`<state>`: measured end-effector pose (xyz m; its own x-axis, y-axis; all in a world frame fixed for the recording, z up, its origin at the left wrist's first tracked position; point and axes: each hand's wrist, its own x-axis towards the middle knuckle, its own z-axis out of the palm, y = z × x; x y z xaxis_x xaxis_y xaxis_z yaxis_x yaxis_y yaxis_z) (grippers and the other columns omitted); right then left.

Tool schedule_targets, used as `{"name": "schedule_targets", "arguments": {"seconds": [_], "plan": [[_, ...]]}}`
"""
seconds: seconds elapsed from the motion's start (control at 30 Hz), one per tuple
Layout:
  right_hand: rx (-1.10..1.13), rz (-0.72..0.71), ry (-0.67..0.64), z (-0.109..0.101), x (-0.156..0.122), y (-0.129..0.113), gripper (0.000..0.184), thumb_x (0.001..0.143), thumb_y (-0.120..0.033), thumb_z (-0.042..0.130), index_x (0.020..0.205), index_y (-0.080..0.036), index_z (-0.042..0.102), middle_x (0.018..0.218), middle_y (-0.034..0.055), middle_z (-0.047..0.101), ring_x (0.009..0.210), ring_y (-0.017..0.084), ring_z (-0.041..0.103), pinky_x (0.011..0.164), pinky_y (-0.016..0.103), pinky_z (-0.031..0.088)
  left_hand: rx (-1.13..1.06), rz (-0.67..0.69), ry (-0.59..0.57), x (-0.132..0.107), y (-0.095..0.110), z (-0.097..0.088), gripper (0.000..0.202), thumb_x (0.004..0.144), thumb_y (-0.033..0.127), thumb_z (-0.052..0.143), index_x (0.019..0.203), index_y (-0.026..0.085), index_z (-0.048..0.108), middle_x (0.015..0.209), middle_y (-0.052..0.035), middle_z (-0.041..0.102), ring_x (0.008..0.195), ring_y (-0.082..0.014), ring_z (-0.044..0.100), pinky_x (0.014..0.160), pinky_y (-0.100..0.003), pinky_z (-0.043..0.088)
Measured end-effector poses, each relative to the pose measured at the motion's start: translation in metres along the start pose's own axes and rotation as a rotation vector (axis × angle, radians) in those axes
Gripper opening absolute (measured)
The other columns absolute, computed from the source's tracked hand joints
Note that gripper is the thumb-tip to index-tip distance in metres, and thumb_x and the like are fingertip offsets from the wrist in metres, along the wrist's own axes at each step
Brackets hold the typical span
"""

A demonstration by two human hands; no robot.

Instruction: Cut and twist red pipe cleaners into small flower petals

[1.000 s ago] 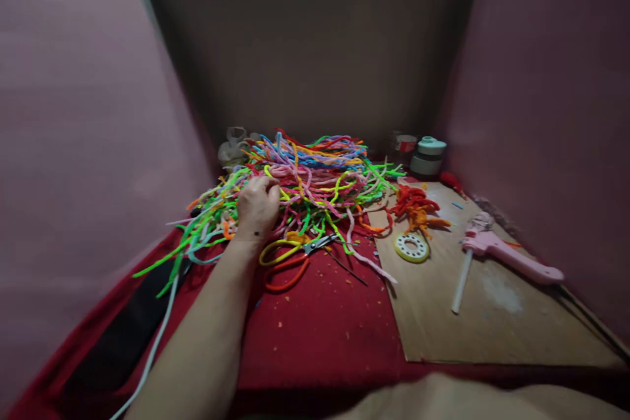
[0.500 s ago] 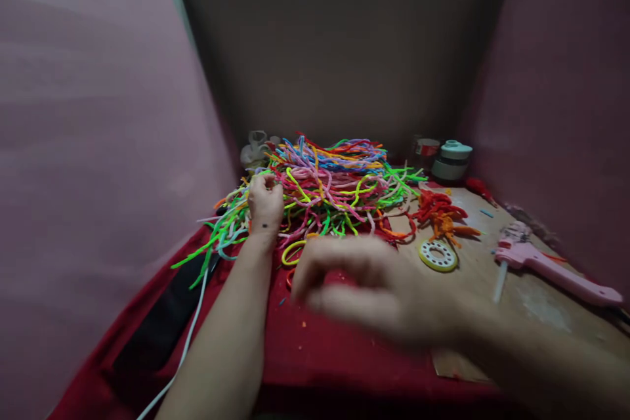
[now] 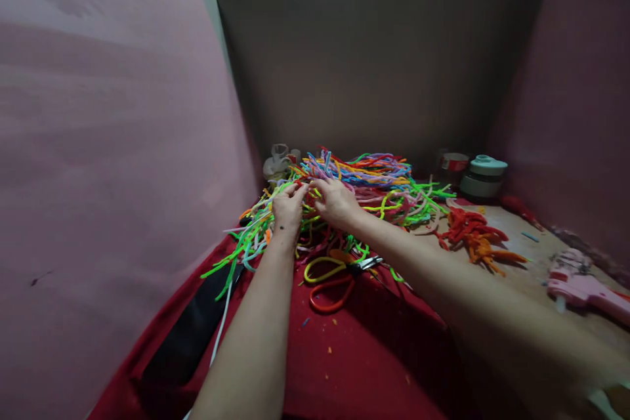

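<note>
A big heap of fuzzy pipe cleaners (image 3: pixel 388 170) in many colours lies across the back of the table. Over its left part, my left hand (image 3: pixel 288 209) is closed in a pinch, thumb and forefinger together at the pipe cleaners. My right hand (image 3: pixel 337 202) reaches in from the right with curled fingers, its tips almost meeting the left ones. Both hands pinch at pipe cleaners; which strand each holds is partly hidden by the fingers. Below them lies a pair of scissors (image 3: pixel 331 296) with yellow and red handles, blades pointing right.
A red cloth (image 3: pixel 364 354) covers the table. Red and orange pipe-cleaner pieces (image 3: pixel 472 233) lie on a brown board at right, near a pink glue gun (image 3: pixel 585 289). A lidded jar (image 3: pixel 485 177) stands behind. A black flat object (image 3: pixel 189 328) and white cable (image 3: pixel 221 325) lie left.
My right hand has moved from the front of the table up to the heap, beside my left hand. The scissors are now uncovered, and the view has shifted left.
</note>
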<state>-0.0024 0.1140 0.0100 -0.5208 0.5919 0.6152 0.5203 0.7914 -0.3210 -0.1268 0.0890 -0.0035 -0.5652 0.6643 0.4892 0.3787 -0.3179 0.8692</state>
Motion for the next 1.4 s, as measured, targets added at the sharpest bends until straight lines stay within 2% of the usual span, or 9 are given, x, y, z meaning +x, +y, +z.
{"name": "schedule_targets", "arguments": {"seconds": [0.13,0.37,0.5,0.73,0.87,1.07,1.17,1.27,1.4], "plan": [[-0.072,-0.044,-0.015,0.008,-0.006,0.008,0.028,0.083,-0.021,0.044,0.103,-0.019,0.063,0.107,0.0121,0.062,0.102,0.026,0.050,0.083,0.037,0.043,-0.166,-0.003,0.087,-0.007,0.014,0.001,0.018,0.061,0.031,0.066,0.066,0.014,0.067,0.058,0.0024,0.059,0.057,-0.0096,0.051,0.054,-0.020,0.038],[-0.112,-0.063,-0.020,0.015,-0.016,0.037,0.042,0.083,-0.012,0.042,0.121,-0.023,0.055,0.117,0.0066,0.061,0.107,0.022,0.049,0.089,0.034,0.043,-0.390,0.016,0.300,-0.018,0.054,-0.020,0.013,0.066,0.027,0.063,0.066,0.016,0.059,0.050,0.0079,0.049,0.036,-0.0024,0.037,0.037,-0.017,0.023],[-0.100,-0.062,-0.015,0.019,-0.017,0.046,0.039,0.085,-0.012,0.040,0.118,-0.021,0.058,0.114,0.0054,0.063,0.105,0.020,0.051,0.097,0.033,0.038,-0.473,0.230,0.405,-0.029,0.082,-0.040,0.011,0.075,0.028,0.058,0.076,0.017,0.057,0.068,0.0008,0.064,0.039,-0.0071,0.051,0.034,-0.020,0.032],[-0.059,-0.063,-0.043,0.022,-0.022,0.049,0.036,0.081,-0.012,0.048,0.114,-0.018,0.061,0.111,0.0096,0.064,0.102,0.023,0.053,0.090,0.036,0.044,-0.568,0.510,0.535,-0.043,0.116,-0.067,0.009,0.086,0.026,0.048,0.082,0.019,0.052,0.068,0.0037,0.063,0.061,-0.0111,0.064,0.049,-0.022,0.048],[0.096,-0.093,0.001,-0.003,-0.025,0.030,0.048,0.073,-0.013,0.057,0.121,-0.018,0.056,0.118,0.0102,0.059,0.109,0.023,0.050,0.095,0.038,0.040,-0.712,0.428,0.356,-0.046,0.115,-0.052,0.007,0.084,0.024,0.052,0.082,0.018,0.055,0.072,0.0020,0.066,0.068,-0.0118,0.066,0.057,-0.022,0.053],[1.194,0.188,0.124,-0.067,-0.047,-0.010,0.029,0.081,-0.031,0.056,0.106,-0.018,0.061,0.096,0.0055,0.066,0.084,0.016,0.061,0.080,0.033,0.047,-0.801,-0.023,-0.155,-0.067,0.098,0.009,0.007,0.078,0.021,0.060,0.079,0.015,0.058,0.066,-0.0001,0.066,0.058,-0.0119,0.066,0.055,-0.022,0.054],[1.512,0.318,0.242,-0.089,-0.065,-0.009,0.017,0.081,-0.030,0.055,0.089,-0.019,0.065,0.081,0.0027,0.068,0.075,0.014,0.062,0.071,0.029,0.048,-0.781,-0.196,-0.343,-0.084,0.093,0.030,0.012,0.072,0.020,0.065,0.080,0.013,0.059,0.066,-0.0003,0.066,0.052,-0.0116,0.064,0.047,-0.019,0.051],[1.688,0.466,0.298,-0.103,-0.084,0.003,0.016,0.083,-0.025,0.052,0.081,-0.017,0.066,0.077,0.0029,0.069,0.073,0.013,0.063,0.073,0.029,0.048,-0.742,-0.292,-0.408,-0.096,0.092,0.039,0.018,0.068,0.023,0.070,0.080,0.012,0.061,0.065,-0.0005,0.064,0.048,-0.0110,0.062,0.041,-0.018,0.047],[1.886,0.672,0.298,-0.108,-0.105,0.019,0.019,0.086,-0.021,0.047,0.081,-0.018,0.065,0.076,0.0025,0.069,0.074,0.012,0.064,0.080,0.029,0.047,-0.790,-0.374,-0.335,-0.102,0.092,0.043,0.018,0.061,0.018,0.074,0.071,0.012,0.061,0.059,0.0024,0.060,0.045,-0.0061,0.056,0.041,-0.015,0.044]]}}
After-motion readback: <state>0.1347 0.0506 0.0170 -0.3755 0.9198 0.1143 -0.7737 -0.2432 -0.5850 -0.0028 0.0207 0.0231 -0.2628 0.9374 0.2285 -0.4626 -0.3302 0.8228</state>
